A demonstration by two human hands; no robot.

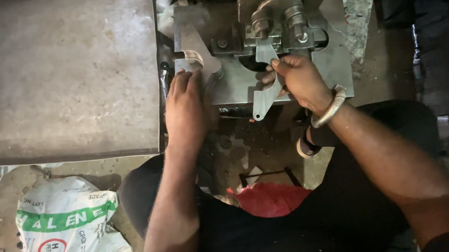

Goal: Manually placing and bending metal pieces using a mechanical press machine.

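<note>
Your right hand [298,76] has its grip closed on the flat metal blank [264,98] under the press tool [275,26] at upper centre, while your left hand [184,105] lies flat, holding nothing, steadying the machine bed [231,83].

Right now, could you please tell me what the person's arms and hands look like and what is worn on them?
Both forearms are bare, with no gloves or sleeves in view. The right hand has a thick silver bangle at the wrist. The left hand wears nothing.

Grey metal blade [263,95]; white sack [65,226] (green band).
</note>
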